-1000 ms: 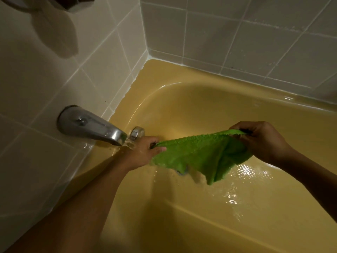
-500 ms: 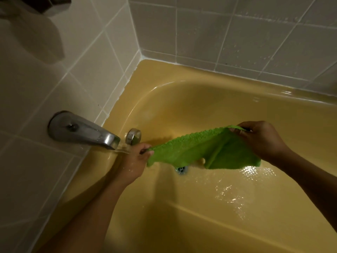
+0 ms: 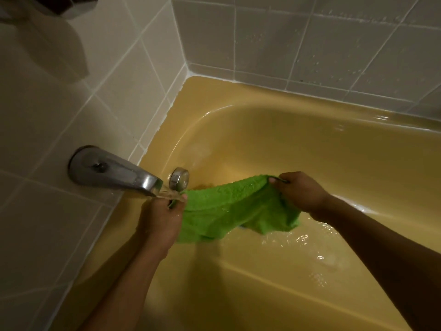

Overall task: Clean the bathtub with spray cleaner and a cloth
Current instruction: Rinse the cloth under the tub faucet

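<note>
A bright green cloth (image 3: 229, 209) hangs stretched between both hands above the yellow bathtub (image 3: 274, 139). My left hand (image 3: 160, 220) grips its left edge right under the chrome faucet spout (image 3: 114, 175), and running water falls onto that hand and the cloth's corner. My right hand (image 3: 303, 194) pinches the cloth's right edge, and the fabric sags between the two hands. The tub floor below is wet and shiny. No spray bottle is in view.
A round chrome overflow plate (image 3: 179, 178) sits on the tub's end wall beside the spout. Tiled walls (image 3: 310, 44) rise behind and to the left. A dark fixture (image 3: 76, 5) juts from the wall at top left. Water pools on the tub floor (image 3: 310, 247).
My left hand has drawn the cloth's left edge further under the running spout, and the cloth now hangs lower in the middle. The drain seen before is hidden behind the cloth.
</note>
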The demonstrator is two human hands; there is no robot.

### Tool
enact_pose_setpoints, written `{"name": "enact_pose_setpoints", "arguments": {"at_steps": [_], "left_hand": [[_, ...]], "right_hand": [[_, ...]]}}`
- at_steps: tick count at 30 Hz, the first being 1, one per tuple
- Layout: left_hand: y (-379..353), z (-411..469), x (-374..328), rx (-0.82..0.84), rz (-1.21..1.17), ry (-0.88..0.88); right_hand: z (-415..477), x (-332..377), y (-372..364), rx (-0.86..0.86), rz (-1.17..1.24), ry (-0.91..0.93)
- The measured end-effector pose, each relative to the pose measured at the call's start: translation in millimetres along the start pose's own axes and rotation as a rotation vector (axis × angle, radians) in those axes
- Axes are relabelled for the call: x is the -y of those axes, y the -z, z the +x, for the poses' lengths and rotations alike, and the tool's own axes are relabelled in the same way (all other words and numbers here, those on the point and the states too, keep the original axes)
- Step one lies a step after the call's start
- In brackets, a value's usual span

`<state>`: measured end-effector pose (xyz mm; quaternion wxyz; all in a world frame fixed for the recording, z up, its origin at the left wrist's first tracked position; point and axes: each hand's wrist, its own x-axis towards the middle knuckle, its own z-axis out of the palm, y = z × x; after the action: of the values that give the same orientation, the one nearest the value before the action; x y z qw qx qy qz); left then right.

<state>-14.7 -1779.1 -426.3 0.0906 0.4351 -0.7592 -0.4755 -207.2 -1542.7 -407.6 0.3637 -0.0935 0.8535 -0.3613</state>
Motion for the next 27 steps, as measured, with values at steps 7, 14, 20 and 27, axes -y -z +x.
{"name": "enact_pose_setpoints", "arguments": {"at_steps": [7, 14, 20, 27], "left_hand": [[15.2, -5.6, 3.7, -0.052, -0.243, 0.112], [32.4, -9.0, -6.7, 0.031, -0.022, 0.060], [52.6, 3.8, -12.2, 0.247, 0.210, -0.087], [57.8, 9.3, -19.1, 0.110, 0.411, -0.258]], "right_hand": [[2.1, 42.8, -77.8, 0.186, 0.077, 0.098], [3.3, 93.8, -139.5, 0.270, -0.282, 0.399], [9.6, 106.3, -140.7, 0.273, -0.217, 0.456], [20.8, 102.2, -123.7, 0.300, -0.411, 0.567]]}}
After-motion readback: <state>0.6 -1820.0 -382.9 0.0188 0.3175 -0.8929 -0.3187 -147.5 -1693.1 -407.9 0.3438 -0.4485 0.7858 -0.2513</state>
